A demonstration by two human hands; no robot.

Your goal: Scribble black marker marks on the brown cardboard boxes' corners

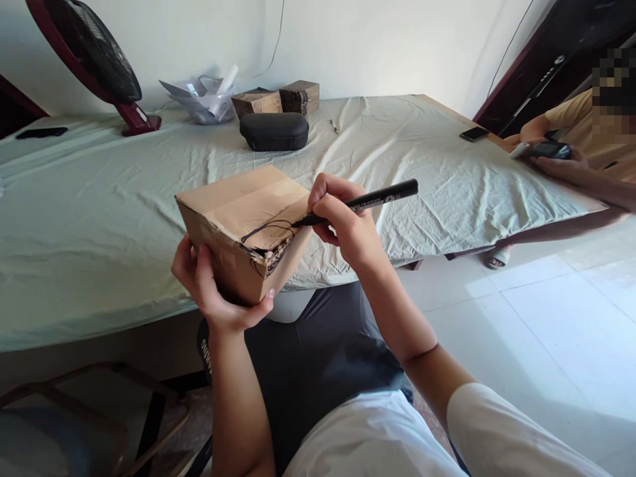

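A brown cardboard box is tilted over the table's front edge, with black curved lines and a dark scribbled patch at its near corner. My left hand grips the box from below and the left side, fingers on one face and thumb near the bottom corner. In my right hand is a black marker pen, pinched between thumb and fingers. The pen's tip meets the top of the box, at the end of a black line. The underside of the box is hidden.
A green cloth covers the table. Along its back stand a fan, a plastic basket, more cardboard boxes and a black case. A phone lies near the right end, where another person holds an object.
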